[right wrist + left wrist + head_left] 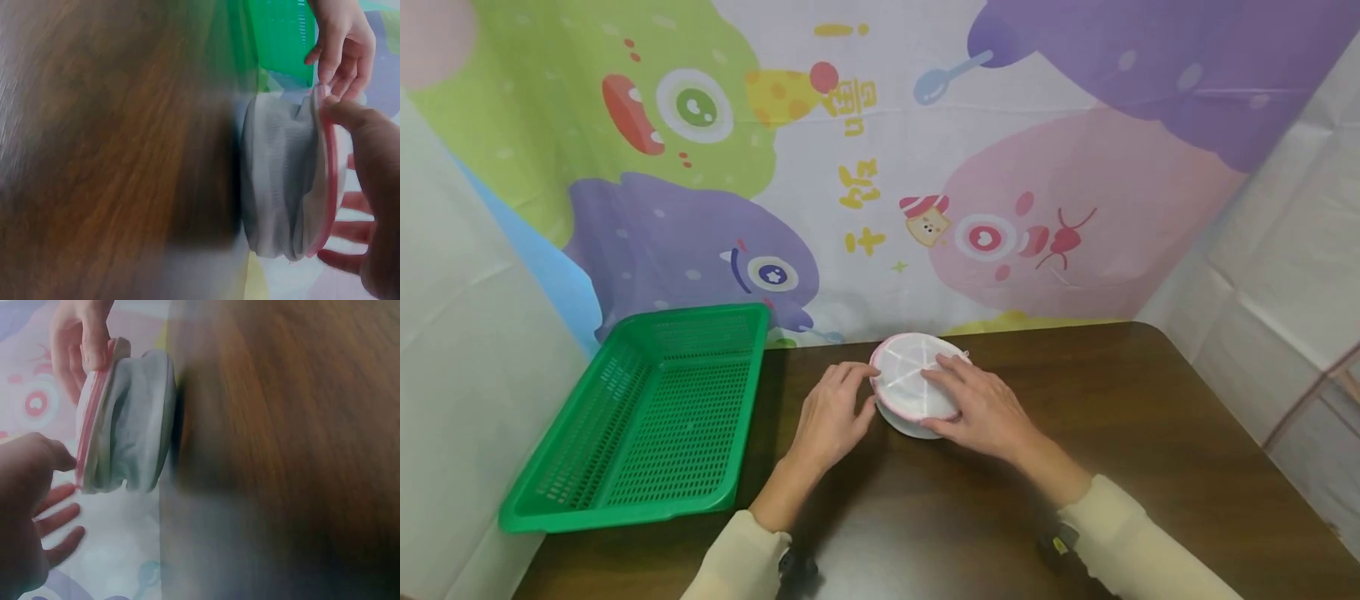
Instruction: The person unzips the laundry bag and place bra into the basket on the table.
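A round white mesh laundry bag [910,377] with pink edging sits squashed low on the table. Its soft grey-white side bulges in folds, seen in the left wrist view on the bag [134,425]. My right hand [988,408] holds it from the right, thumb at the near rim and fingers over the top; in the right wrist view that thumb lies on the pink edge. At the left rim is my left hand [831,412], with thumb and index fingertip at the edge. Its other fingers are spread apart, as the left hand [31,506] shows in the left wrist view.
A green plastic basket [741,450] with slotted walls stands at the left of the brown wooden table [940,517]. Behind the table hangs a cartoon-printed cloth [880,292]. Pale sheets [1292,275] border both sides.
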Tool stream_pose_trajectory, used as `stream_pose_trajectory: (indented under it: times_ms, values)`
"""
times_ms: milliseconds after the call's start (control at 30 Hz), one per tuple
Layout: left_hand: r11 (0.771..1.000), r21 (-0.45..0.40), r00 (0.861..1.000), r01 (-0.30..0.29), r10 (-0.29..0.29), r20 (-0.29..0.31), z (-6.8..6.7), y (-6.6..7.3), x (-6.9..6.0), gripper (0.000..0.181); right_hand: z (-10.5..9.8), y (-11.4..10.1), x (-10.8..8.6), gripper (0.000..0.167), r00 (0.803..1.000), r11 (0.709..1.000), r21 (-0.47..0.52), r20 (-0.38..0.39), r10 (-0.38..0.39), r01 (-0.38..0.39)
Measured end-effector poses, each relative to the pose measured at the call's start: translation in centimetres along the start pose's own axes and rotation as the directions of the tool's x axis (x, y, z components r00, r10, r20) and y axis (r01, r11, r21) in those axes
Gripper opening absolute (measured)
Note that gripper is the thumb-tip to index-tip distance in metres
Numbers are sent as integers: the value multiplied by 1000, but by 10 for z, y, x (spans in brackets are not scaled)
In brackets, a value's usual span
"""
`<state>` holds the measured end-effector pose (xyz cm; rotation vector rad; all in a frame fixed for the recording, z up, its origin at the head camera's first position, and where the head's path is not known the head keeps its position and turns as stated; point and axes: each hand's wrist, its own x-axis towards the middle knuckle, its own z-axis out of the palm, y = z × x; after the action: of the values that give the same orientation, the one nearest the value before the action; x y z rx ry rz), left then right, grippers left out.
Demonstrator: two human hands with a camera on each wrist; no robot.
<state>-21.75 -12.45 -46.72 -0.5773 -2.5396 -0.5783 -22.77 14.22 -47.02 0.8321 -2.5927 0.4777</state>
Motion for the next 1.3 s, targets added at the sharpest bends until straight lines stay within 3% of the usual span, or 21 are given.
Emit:
stream_pose_trajectory:
  times_ms: [133,233,300,433,567,700,967,1100,1300]
  values:
    - [994,-7,982,111,-108,153,2,0,-1,62,2,4,-1,50,995,999,18,-88,-40,42]
    - [991,-22,964,131,-123,234,5,1,-3,78,2,6,-1,38,990,997,48,-130,-46,53]
    - [992,-35,963,123,-111,246,7,2,-4,83,2,8,-2,42,992,997,55,-118,-51,58]
    - [992,-66,975,104,-89,202,8,4,-4,74,0,9,-3,51,995,996,38,-68,-73,76]
    - [990,-106,988,89,-74,137,6,5,-2,47,1,9,-3,39,993,996,41,-91,-77,81]
    - [988,-115,989,99,-84,125,4,4,-1,31,1,10,-4,29,989,995,45,-123,-87,93]
    - [996,-83,993,43,-34,111,3,4,-1,20,1,12,-9,28,975,983,55,-146,-166,176]
    - [996,-91,998,1,5,69,2,4,-1,14,-1,12,-9,23,971,975,67,-129,-201,211]
    - [991,-124,999,-45,43,-23,3,5,-1,13,-4,9,-7,16,976,979,80,-125,-179,190]
